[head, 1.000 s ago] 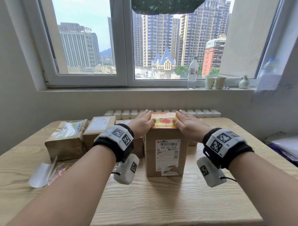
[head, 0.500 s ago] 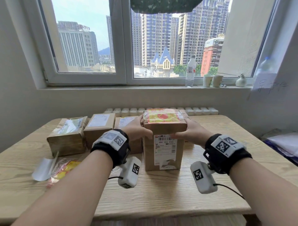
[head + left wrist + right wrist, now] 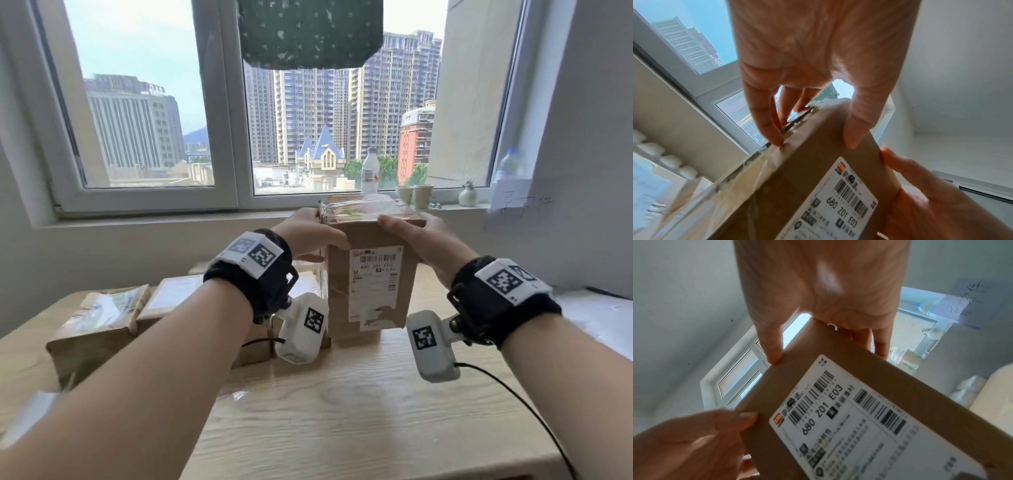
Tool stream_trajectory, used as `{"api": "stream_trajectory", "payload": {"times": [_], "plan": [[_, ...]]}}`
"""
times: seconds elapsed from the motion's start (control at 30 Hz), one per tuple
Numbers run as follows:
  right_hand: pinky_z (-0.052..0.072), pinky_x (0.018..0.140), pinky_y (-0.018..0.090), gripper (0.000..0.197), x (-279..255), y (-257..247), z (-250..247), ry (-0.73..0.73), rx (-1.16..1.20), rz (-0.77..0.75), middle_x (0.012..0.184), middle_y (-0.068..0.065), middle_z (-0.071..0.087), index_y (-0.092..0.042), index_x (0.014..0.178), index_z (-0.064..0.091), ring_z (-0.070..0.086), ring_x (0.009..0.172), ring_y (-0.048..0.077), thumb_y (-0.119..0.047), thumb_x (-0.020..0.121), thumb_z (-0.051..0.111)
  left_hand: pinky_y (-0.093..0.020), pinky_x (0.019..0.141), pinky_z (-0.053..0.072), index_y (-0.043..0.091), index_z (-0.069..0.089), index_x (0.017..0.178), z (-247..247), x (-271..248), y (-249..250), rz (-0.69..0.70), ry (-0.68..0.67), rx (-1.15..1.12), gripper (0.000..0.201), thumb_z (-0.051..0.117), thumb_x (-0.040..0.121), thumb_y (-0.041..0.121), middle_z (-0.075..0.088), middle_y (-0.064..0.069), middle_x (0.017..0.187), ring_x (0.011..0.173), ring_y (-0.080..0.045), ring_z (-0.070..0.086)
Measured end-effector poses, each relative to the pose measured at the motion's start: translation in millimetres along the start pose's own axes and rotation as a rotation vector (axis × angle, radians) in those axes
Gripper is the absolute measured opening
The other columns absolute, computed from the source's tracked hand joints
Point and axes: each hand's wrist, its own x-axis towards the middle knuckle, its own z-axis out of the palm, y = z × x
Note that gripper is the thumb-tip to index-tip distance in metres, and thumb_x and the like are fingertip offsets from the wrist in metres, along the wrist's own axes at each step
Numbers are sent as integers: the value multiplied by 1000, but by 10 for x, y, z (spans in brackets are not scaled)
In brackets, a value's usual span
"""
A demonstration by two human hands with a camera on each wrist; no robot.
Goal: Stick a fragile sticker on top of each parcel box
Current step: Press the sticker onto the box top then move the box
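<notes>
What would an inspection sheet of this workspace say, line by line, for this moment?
Surface: wooden table, pale grain, bare at the front.
Job's things: tall parcel box held clear of the table, a colourful sticker on its top, shipping label facing the person; three lower boxes on the table at left.
Clutter: white backing sheet at the left edge.
Grippers: left hand and right hand grip the tall box by its upper sides.
Cables: black cable from the right wrist camera, trailing over the table.
Surroundings: window, sill with bottle, two cups and a small vase.
</notes>
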Motion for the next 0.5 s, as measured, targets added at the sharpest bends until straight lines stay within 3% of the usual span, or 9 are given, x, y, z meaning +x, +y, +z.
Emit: {"api": "stream_trajectory", "payload": {"times": [0.03,0.1,0.2,0.3,0.4,0.5], "plan": [[43,101,52,133,57,-10,-78,16,0,20,128,9,59,-19,140,36,57,116,29,-86,30,68,-36,85,56,11,62,110,55,78,45,4,-4,-18,36,75,76,16,68,-11,109,101,-22,66],[41,102,55,137,168,-20,-228,45,26,29,133,11,55,-23,145,25,54,119,31,-82,31,70,-37,85,56,10,61,112,173,239,137,20,-18,-52,40,75,76,14,68,-12,109,100,-23,66],[45,98,55,118,323,27,-413,101,89,3,126,10,58,-28,142,28,59,111,30,-70,40,72,-31,81,56,9,59,116,357,512,239,67,-34,-72,43,74,76,9,68,-10,107,96,-21,65],[48,95,54,102,508,188,-544,175,95,-8,138,7,49,-38,143,29,55,116,30,-63,54,73,-27,79,55,9,57,105,565,792,263,97,-54,-110,33,70,76,-1,67,-7,97,86,-18,65],[47,97,54,88,738,454,-612,203,54,-2,143,3,43,-45,142,27,49,124,30,-52,68,74,-37,90,54,15,52,95,793,1051,156,77,-73,-188,38,64,74,-15,63,-5,98,95,-23,64],[47,98,53,72,942,752,-605,272,7,-13,138,4,49,-40,140,33,51,122,28,-44,79,71,-35,88,54,11,51,106,980,1301,-37,68,-69,-223,46,65,72,-17,61,0,96,99,-23,63]]}}
